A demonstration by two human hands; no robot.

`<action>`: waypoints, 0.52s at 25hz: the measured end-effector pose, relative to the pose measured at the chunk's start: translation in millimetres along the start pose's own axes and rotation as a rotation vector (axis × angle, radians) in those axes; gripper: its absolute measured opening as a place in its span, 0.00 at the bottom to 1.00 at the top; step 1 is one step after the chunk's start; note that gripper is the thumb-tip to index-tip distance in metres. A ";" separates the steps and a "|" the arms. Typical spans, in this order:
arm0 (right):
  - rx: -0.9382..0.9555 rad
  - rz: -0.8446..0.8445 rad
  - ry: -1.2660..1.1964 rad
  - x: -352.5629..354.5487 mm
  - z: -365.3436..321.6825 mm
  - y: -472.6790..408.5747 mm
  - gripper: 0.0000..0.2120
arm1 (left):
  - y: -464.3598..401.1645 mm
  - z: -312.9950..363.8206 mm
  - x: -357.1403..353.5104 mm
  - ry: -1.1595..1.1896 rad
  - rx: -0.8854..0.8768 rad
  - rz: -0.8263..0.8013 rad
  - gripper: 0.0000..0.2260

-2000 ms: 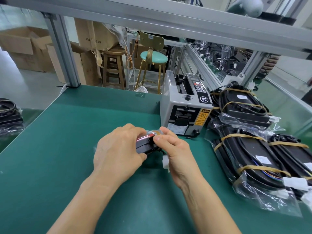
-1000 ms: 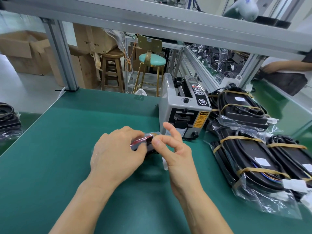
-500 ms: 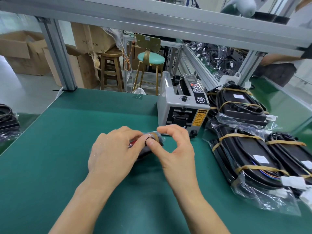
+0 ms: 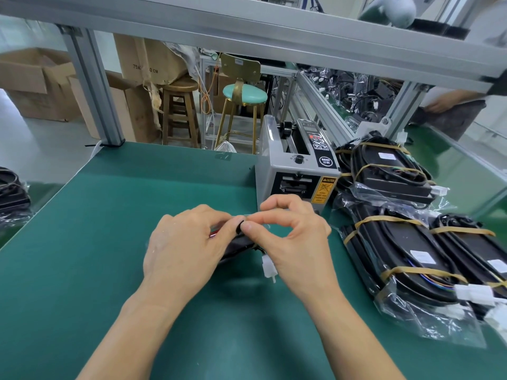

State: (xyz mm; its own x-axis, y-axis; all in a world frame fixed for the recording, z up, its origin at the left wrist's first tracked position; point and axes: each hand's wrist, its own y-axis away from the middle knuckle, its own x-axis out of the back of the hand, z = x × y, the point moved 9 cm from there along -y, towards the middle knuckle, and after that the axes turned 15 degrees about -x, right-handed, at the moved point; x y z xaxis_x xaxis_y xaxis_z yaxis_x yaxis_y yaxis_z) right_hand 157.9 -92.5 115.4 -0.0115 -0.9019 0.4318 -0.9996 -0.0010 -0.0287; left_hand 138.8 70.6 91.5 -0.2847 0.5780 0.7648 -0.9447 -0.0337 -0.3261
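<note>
You had the black cable bundle [image 4: 238, 246] raised just off the green mat [image 4: 109, 215], near the middle of the bench and right in front of the automatic tape dispenser [image 4: 297, 171]. Your left hand [image 4: 186, 242] was wrapped over it from the left, fingers curled round its body, with a bit of red wire showing under the fingertips. Your right hand [image 4: 296, 239] met it from the other side: thumb and forefinger pinched the bundle's near end, the other fingers arched up and free. Something clear and glossy lay over the top where your fingertips met, most likely a strip of clear tape [image 4: 256, 215], though it was too thin to tell for certain. The white connector [image 4: 268, 266] hung loose below your right palm, clear of the wrap.

By the look of it you were in the middle of the binding step, pressing the tape down round the bundle, not yet finished. The next move would call for smoothing the free end flat all the way round while your left hand stopped the coil from springing open, and keeping the connector out from under the tape. After that it would belong with the bagged black units [image 4: 406, 248] stacked to your right.
</note>
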 end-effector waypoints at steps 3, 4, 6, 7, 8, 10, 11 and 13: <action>0.020 -0.006 0.024 -3.3 0.3 0.3 0.05 | -0.2 0.6 -0.9 -0.010 0.011 -0.003 0.19; 0.047 0.000 0.051 -6.0 -0.4 1.7 0.06 | 0.1 0.7 -0.5 -0.012 0.018 0.005 0.19; 0.072 0.007 0.085 -10.7 0.7 1.8 0.08 | 0.2 -0.1 1.1 -0.012 0.028 0.028 0.18; 0.030 -0.013 0.028 -10.2 7.5 -2.2 0.08 | 0.0 -0.8 0.4 -0.014 0.031 0.030 0.18; -0.042 -0.042 -0.085 -7.4 16.3 -8.0 0.09 | -0.3 -1.5 -0.3 -0.015 0.033 0.024 0.17; -0.199 -0.094 -0.311 -3.5 35.6 -18.9 0.14 | -1.0 -1.4 0.6 -0.012 0.028 0.014 0.13; -0.251 -0.113 -0.347 -4.8 42.4 -21.4 0.15 | -1.6 0.8 2.3 -0.021 0.012 0.006 0.10; -0.298 -0.149 -0.308 -12.4 50.1 -23.1 0.13 | -2.3 7.4 3.9 -0.099 -0.046 -0.026 0.15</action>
State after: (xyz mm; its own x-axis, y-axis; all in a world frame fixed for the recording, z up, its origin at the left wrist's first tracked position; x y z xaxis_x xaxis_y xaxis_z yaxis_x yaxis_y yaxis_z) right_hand 182.5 -102.9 65.5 0.0966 -0.9878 0.1218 -0.9543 -0.0572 0.2933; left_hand 138.6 66.9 99.3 -0.2770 0.4951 0.8235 -0.9442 0.0187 -0.3289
